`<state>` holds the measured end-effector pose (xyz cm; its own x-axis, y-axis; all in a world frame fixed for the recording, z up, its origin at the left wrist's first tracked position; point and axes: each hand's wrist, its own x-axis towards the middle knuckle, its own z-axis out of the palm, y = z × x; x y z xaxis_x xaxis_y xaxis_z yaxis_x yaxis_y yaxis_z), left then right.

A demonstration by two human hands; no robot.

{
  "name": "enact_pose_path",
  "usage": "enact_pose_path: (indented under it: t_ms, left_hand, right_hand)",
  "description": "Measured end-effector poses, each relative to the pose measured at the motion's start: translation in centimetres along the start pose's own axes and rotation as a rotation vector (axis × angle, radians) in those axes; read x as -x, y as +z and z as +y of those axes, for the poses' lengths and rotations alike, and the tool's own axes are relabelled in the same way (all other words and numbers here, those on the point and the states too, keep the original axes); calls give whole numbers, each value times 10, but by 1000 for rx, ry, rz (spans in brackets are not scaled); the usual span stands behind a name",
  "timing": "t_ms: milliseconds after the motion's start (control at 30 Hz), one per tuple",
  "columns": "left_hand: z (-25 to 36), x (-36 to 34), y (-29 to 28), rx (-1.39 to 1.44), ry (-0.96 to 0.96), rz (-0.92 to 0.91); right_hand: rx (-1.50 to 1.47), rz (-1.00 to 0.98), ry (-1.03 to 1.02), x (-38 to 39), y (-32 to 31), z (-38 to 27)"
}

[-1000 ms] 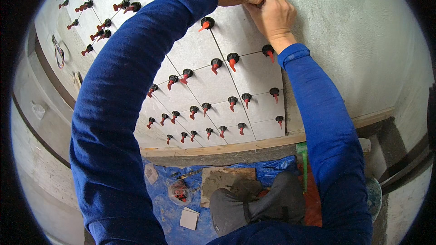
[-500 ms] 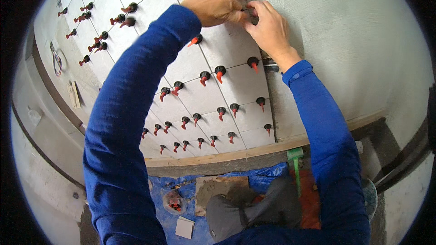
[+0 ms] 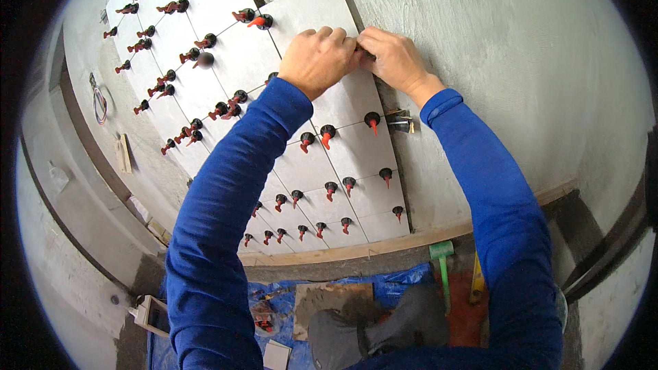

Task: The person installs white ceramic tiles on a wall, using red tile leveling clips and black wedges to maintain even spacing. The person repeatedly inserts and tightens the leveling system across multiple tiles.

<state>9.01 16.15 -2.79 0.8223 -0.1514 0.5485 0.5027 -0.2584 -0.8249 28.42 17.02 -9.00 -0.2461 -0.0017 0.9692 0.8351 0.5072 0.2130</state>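
Both hands meet at the right edge of a pale wall tile (image 3: 312,10) in the upper middle. My left hand (image 3: 319,62) lies over the tile with its fingers curled, knuckles up. My right hand (image 3: 397,58) comes from the bare wall side, thumb and fingers pinched together. Between the fingertips shows a small dark piece (image 3: 367,55), mostly hidden, whose kind I cannot make out. Below them on the same edge sits a tile-levelling knob (image 3: 372,121), black with a red handle. More such knobs stand along the joints, including a bright red one (image 3: 262,21) left of my hands.
Grey plastered wall (image 3: 493,62) lies right of the tiles. Wires (image 3: 404,122) stick out beside the tile edge. A wooden batten (image 3: 329,255) runs under the lowest row. Below are a green mallet (image 3: 442,253), a blue tarp (image 3: 404,270), and a bag of red pieces (image 3: 264,318).
The view has shifted, so the wall and knobs sit lower in the picture. My hands stay together at the tile edge, the left one now more curled. A yellow tool shows beside the mallet.
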Motion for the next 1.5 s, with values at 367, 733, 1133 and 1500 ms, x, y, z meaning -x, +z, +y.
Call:
enact_pose_path:
  t_ms: [367,733,1133,1500]
  left_hand:
    - [11,6,2,-50,-117,-95]
    - [73,33,11,1058,-1193,139]
    - [90,1,45,2602,-1616,577]
    - [87,-1,47,2933,-1479,681]
  right_hand:
    - [85,90,72,8,14,-17]
    - [-73,-168,79,-10,-25,-29]
    - [208,-415,-103,-47,-34,-44]
    - [-167,-466,818,-45,-23,-49]
